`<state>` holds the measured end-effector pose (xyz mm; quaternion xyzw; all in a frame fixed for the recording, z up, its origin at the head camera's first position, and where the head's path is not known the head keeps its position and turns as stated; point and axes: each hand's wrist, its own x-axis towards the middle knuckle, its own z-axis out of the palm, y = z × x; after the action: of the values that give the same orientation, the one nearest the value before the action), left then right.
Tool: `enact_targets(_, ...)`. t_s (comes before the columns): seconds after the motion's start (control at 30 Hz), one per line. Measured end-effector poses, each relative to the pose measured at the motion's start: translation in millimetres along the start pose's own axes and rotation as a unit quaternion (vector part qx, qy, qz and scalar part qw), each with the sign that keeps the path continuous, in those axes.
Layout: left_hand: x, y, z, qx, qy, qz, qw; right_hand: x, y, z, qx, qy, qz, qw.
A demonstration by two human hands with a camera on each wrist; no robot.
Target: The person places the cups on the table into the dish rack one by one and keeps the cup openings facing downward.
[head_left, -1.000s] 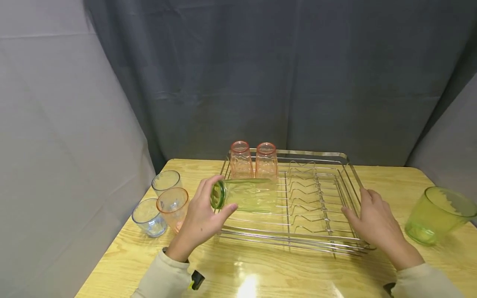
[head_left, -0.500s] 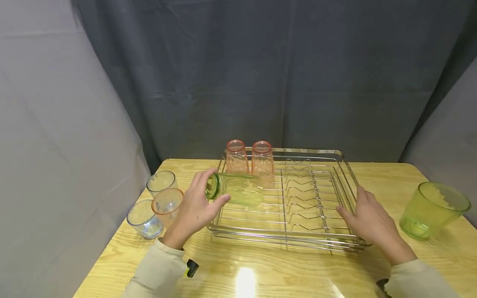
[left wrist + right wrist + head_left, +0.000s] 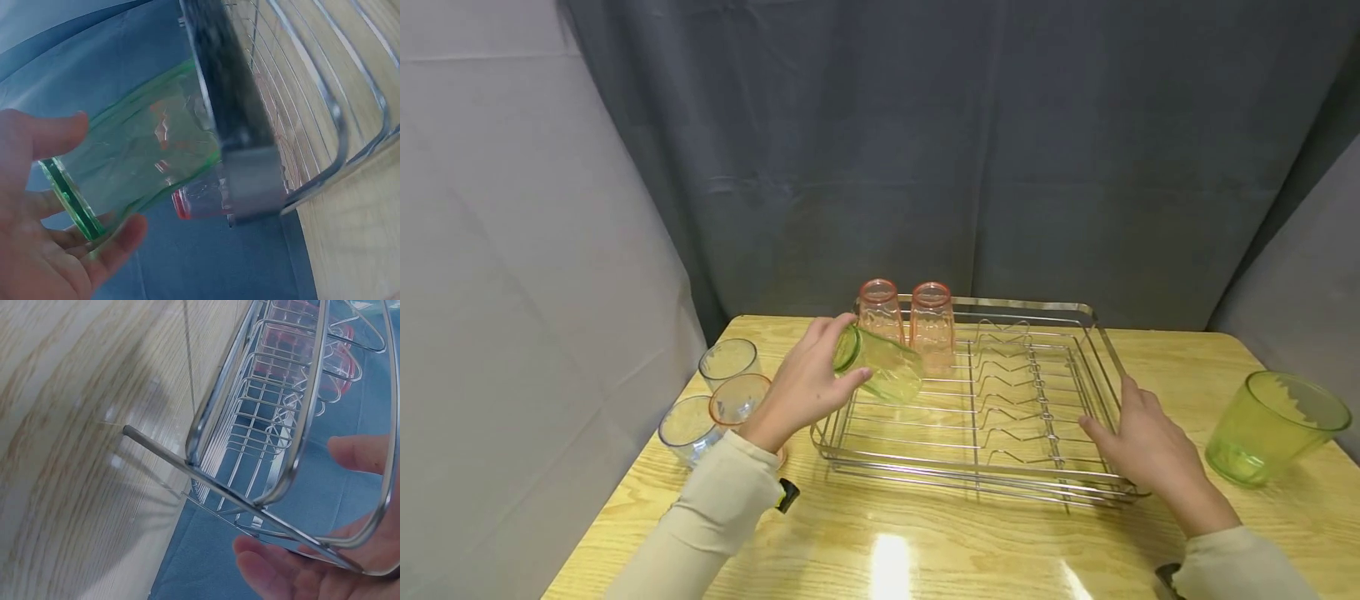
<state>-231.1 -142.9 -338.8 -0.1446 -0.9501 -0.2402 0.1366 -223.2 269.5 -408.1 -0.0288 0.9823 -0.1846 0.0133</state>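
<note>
My left hand point(image 3: 812, 375) grips a clear green drinking glass point(image 3: 889, 367) by its thick base, with thumb and fingers on opposite sides. Tilted, the glass points its mouth down and right, over the left part of a wire dish rack point(image 3: 917, 460). In the left wrist view, the rack's metal rim point(image 3: 231, 81) crosses in front of the green glass point(image 3: 137, 144). My right hand point(image 3: 1157, 458) holds the rack's right side rim, thumb inside and fingers outside. Two pinkish-orange glasses point(image 3: 933, 333) stand upside down side by side in the rack's back left corner.
Left of the rack stand three glasses: a grey-rimmed one point(image 3: 728, 357), an orange-rimmed one point(image 3: 730, 402) and a blue-rimmed one point(image 3: 685, 427), partly behind my left arm. A wide yellow-green container point(image 3: 1273, 433) stands at the right. Dark curtain point(image 3: 850, 150) hangs behind the table point(image 3: 970, 550).
The green glass has gone from lying almost level to mouth-down tilt, and my left hand has moved slightly up and back with it. My right hand stays on the rack.
</note>
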Motion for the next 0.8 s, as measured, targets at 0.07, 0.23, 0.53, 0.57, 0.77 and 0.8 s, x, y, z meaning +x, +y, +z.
enact_targets(0.07, 6.0, 2.0, 0.7, 0.012, -0.011, 0.000, 0.9999, -0.5, 0.9, 0.2, 0.001, -0.001, 0.002, 1.0000)
enact_targets(0.23, 15.1, 1.7, 2.8, 0.037, -0.035, -0.007, 0.9987, -0.9, 0.8, 1.1, 0.005, -0.001, -0.002, 1.0000)
enact_targets(0.53, 34.2, 1.8, 8.0, 0.060, -0.066, -0.015, 0.9959, -2.6, -0.9, 0.7, 0.005, 0.004, 0.001, 1.0000)
enact_targets(0.57, 36.5, 1.5, 9.0, 0.063, -0.070, -0.018, 0.9954, -2.8, -0.9, 0.7, 0.006, 0.004, 0.002, 1.0000)
enact_targets(0.77, 47.6, -3.9, 15.0, 0.079, -0.090, -0.035, 0.9922, -3.2, -1.2, 0.7, 0.005, 0.006, 0.004, 1.0000)
enact_targets(0.8, 49.0, -4.9, 15.9, 0.079, -0.093, -0.038, 0.9918, -3.3, -1.2, 0.6, 0.005, 0.007, 0.005, 1.0000)
